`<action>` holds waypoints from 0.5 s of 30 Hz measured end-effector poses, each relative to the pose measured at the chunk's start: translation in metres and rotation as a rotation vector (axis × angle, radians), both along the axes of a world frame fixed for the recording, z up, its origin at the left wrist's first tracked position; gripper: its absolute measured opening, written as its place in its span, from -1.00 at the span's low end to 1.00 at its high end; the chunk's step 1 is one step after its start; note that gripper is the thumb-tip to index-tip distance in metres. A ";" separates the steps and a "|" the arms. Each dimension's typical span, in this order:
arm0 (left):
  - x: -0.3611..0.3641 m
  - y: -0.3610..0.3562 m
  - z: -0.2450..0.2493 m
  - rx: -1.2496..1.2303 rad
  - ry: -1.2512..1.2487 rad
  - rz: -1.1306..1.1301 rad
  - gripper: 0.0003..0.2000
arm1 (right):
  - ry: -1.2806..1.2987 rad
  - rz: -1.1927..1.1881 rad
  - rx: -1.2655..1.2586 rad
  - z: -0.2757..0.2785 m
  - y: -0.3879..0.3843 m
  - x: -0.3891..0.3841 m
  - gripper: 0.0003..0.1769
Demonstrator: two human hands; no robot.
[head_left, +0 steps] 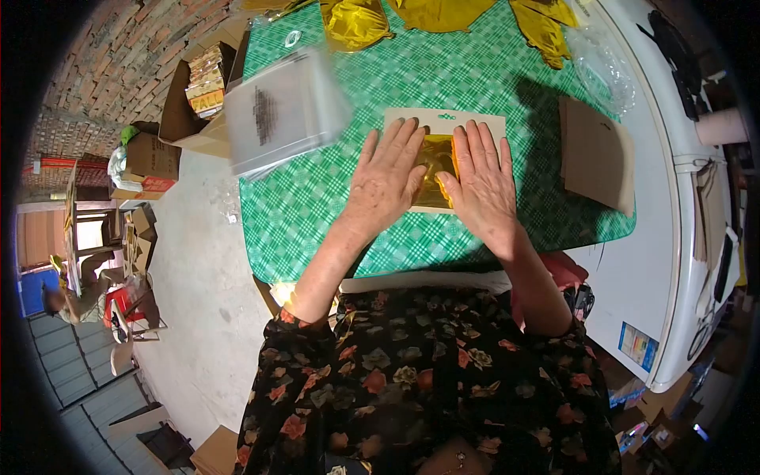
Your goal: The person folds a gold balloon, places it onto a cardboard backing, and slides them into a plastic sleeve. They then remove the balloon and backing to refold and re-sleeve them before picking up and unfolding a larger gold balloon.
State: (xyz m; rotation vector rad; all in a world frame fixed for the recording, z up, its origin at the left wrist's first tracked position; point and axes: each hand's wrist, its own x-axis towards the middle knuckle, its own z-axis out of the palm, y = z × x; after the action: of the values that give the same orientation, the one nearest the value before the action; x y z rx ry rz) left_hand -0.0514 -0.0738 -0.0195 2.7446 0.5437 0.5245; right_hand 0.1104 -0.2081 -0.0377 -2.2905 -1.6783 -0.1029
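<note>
Both my hands lie flat, fingers stretched out, near the front of the green checked table. Under and between them is a folded sheet of shiny gold foil [435,170], resting on a beige card [400,117] with a hang hole in its top edge. My left hand [384,176] presses on the left side of the foil and card. On the right side, my right hand [481,180] does the same, its thumb close to the foil's edge. The palms and fingers hide parts of both the foil and the card.
Clear plastic bags [285,111] are stacked at the table's left. More beige cards [598,154] lie on the right. Several gold foil pieces [356,22] are along the far edge, beside crumpled clear plastic [603,67]. A cardboard box [178,107] stands left of the table, a white appliance [633,261] right.
</note>
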 end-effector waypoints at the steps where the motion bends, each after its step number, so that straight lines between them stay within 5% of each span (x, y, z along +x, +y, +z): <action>1: 0.002 -0.001 0.006 -0.012 -0.012 -0.005 -0.42 | 0.000 0.002 0.001 0.001 0.000 0.000 -0.17; 8: 0.044 -0.018 0.003 -0.236 -0.132 -0.207 -0.35 | -0.049 0.003 -0.017 -0.005 0.001 0.001 -0.21; 15: 0.050 -0.021 -0.011 -0.182 -0.050 -0.146 -0.30 | -0.028 0.029 -0.028 -0.005 -0.001 0.002 -0.20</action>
State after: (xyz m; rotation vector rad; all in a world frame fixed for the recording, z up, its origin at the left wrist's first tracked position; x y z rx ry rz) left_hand -0.0015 -0.0947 -0.0301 2.5668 0.3566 0.4813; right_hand 0.1126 -0.2091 -0.0427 -2.2942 -1.7363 -0.1066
